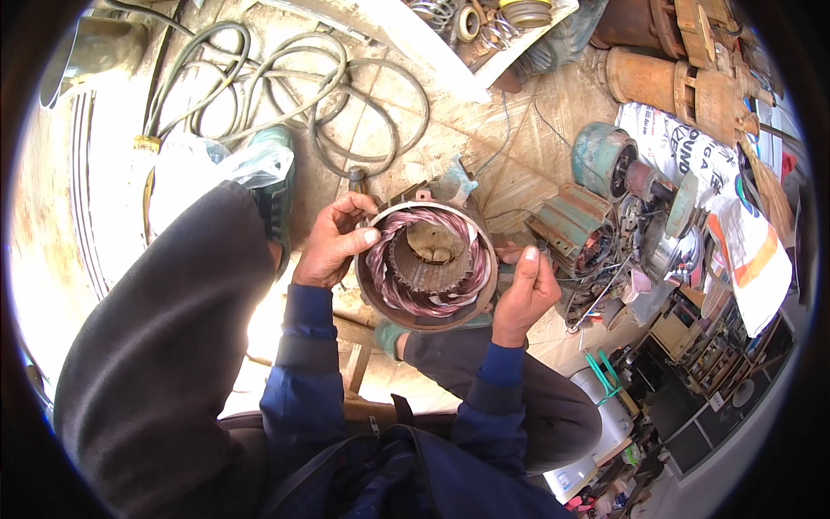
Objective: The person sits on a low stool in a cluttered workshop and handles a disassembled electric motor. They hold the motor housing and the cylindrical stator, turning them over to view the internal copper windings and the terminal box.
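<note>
A round metal motor housing [368,294] stands upright between my knees, with a ring of reddish-pink copper windings [399,297] round its open, slotted middle. My left hand [337,240] grips the housing's upper left rim, thumb on top beside the windings. My right hand [526,290] is at the housing's right side, its fingers curled in and thumb raised; what they hold, if anything, I cannot make out. A small dark-handled tool [356,180] is just behind the housing, near a pale blue rag [460,177].
A coiled black cable [335,130] lies at upper left, near a clear plastic bag [259,164]. A tray of metal parts [475,82] is at the top. Rusty cylinders [648,86], greenish motor parts [596,156] and printed sacks [750,268] crowd the right. Tools [605,372] lie lower right.
</note>
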The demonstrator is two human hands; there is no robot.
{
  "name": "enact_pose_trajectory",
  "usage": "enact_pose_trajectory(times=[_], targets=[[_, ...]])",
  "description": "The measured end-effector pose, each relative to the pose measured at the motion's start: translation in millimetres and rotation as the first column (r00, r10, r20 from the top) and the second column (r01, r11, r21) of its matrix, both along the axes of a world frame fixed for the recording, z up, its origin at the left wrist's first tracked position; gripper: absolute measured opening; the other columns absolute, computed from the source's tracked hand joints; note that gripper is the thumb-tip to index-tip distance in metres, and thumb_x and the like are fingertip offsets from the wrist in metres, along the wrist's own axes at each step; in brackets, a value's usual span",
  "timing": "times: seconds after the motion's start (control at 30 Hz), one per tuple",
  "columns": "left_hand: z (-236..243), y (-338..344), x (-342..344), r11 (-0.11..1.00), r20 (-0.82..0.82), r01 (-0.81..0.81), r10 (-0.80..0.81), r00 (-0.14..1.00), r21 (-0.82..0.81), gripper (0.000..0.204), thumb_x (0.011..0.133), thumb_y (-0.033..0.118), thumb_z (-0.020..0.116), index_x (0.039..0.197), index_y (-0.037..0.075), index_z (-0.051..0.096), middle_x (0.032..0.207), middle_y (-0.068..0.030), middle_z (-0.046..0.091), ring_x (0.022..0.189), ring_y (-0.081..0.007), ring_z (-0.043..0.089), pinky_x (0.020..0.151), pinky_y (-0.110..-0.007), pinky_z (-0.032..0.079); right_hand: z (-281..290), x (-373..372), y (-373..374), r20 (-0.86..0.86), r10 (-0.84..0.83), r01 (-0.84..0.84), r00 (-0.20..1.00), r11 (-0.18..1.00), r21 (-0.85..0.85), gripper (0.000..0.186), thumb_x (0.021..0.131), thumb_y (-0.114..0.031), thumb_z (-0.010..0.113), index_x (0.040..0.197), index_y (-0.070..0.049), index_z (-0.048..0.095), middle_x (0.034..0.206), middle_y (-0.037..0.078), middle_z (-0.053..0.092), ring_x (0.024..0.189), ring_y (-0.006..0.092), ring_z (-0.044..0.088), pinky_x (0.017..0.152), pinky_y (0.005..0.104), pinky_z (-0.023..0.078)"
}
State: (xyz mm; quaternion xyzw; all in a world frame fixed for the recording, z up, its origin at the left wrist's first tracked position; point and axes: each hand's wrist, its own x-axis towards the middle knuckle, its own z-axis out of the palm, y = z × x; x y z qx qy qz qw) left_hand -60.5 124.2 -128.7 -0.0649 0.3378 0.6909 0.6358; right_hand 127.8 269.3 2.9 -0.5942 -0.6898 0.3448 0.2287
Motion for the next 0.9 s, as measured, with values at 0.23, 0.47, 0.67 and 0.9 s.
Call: enact_pose_trajectory(times=[0.23, 0.47, 0.67, 0.9], targets=[[-0.8, 5.7, 5.0, 0.999, -0.06, 0.051, -0.05, 0.997, 0.012, 0.038, 0.078, 0.007, 0.086, 0.11, 0.003, 0.064, 0.11, -0.0006, 0.063, 0.105, -0.0109, 0.059, 0.096, -0.027, 0.047, -6.7, 8.9, 3.8, -0.006, -0.125, 0.125, 0.992, 0.992, -0.015, 0.043, 0.108, -0.026, 0.056, 0.081, 0.007, 0.064, 0.077, 0.009, 0.07, 0.079, 0.0165, 0.065, 0.08, 0.0325, 0.051], [-5.1, -1.4, 4.6, 0.997, -0.036, 0.051, -0.048, 0.998, 0.065, 0.044, 0.076, 0.007, 0.086, 0.112, 0.005, 0.061, 0.118, -0.0022, 0.061, 0.108, -0.0105, 0.058, 0.096, -0.026, 0.048, -9.3, 7.6, 4.4, -0.045, -0.09, 0.091, 0.995, 0.996, 0.009, 0.043, 0.108, -0.024, 0.054, 0.081, 0.008, 0.064, 0.076, 0.01, 0.069, 0.075, 0.0166, 0.064, 0.079, 0.0333, 0.053], [-12.5, -6.5, 9.8, 0.993, 0.012, 0.057, -0.059, 0.998, 0.099, 0.048, 0.074, 0.01, 0.087, 0.113, 0.007, 0.059, 0.128, -0.0046, 0.059, 0.12, -0.0142, 0.055, 0.104, -0.029, 0.044, -8.5, 2.9, 4.1, -0.051, -0.059, 0.06, 0.997, 0.997, 0.038, 0.041, 0.108, -0.021, 0.053, 0.081, 0.008, 0.063, 0.073, 0.01, 0.068, 0.074, 0.0178, 0.065, 0.086, 0.0382, 0.056], [-15.2, -14.0, 7.3, 0.99, 0.093, 0.036, -0.049, 0.994, 0.139, 0.05, 0.074, 0.005, 0.087, 0.114, 0.007, 0.058, 0.129, -0.0047, 0.06, 0.12, -0.0142, 0.057, 0.106, -0.029, 0.043, -9.5, -1.9, 0.8, -0.106, -0.002, 0.009, 0.994, 0.998, 0.064, 0.04, 0.107, -0.019, 0.051, 0.08, 0.009, 0.062, 0.073, 0.012, 0.068, 0.072, 0.0191, 0.065, 0.086, 0.0408, 0.057]])
